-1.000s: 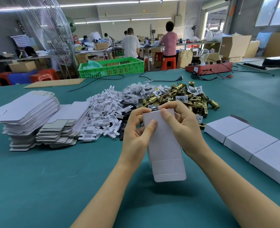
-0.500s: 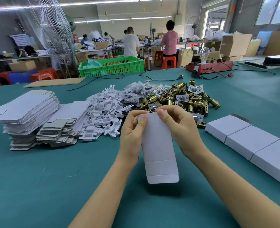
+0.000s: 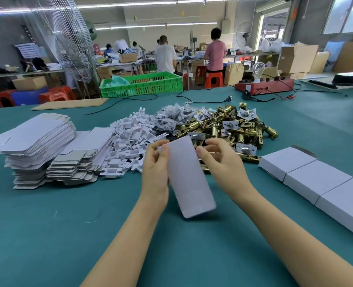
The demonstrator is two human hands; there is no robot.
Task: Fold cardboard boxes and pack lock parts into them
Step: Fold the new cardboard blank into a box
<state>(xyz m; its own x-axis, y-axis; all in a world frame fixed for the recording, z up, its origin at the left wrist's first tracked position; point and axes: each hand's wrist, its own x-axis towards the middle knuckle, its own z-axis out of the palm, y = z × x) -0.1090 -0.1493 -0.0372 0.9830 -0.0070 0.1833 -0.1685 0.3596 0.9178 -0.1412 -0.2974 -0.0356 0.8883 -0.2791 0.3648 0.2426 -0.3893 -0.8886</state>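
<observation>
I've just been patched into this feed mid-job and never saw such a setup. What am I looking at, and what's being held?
No machine here: one head-worn camera looks down at a person's two bare hands. The left hand pinches a long white cardboard box near its top; the right hand hovers beside it, its grip blurred. On the teal table lie a stack of flat white box blanks, white plastic inserts, a pile of brass lock parts and three closed white boxes in a row.

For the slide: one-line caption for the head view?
Left hand holds a white box above the green table, right hand beside it, near brass lock parts.
</observation>
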